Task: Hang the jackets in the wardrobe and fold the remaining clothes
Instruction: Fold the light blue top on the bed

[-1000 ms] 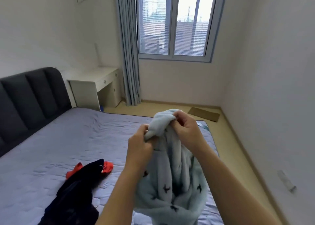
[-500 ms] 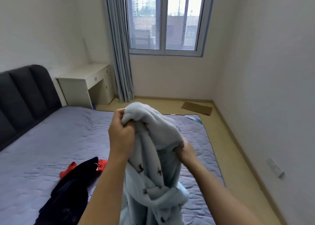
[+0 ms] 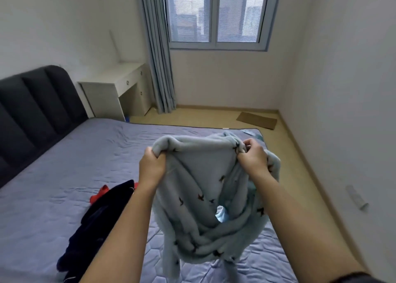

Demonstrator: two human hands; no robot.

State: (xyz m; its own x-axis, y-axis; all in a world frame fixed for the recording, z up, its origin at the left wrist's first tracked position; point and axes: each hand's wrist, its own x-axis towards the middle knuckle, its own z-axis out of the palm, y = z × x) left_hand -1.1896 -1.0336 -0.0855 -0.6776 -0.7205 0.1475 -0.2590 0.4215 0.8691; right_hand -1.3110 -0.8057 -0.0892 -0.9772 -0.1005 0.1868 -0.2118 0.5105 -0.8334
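Folding seemed barely begun: the left hand (image 3: 152, 167) and right hand (image 3: 252, 157), held apart, each clutched the bunched blue fleece (image 3: 203, 197) above the bed (image 3: 64, 164), while a dark garment (image 3: 100, 222) lay unfolded at near left.

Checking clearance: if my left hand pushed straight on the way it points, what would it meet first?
Beyond the pale blue fleece garment it grips, the left hand looks free above the lilac quilted mattress; probably the grey-blue curtain next, though depth is unclear.
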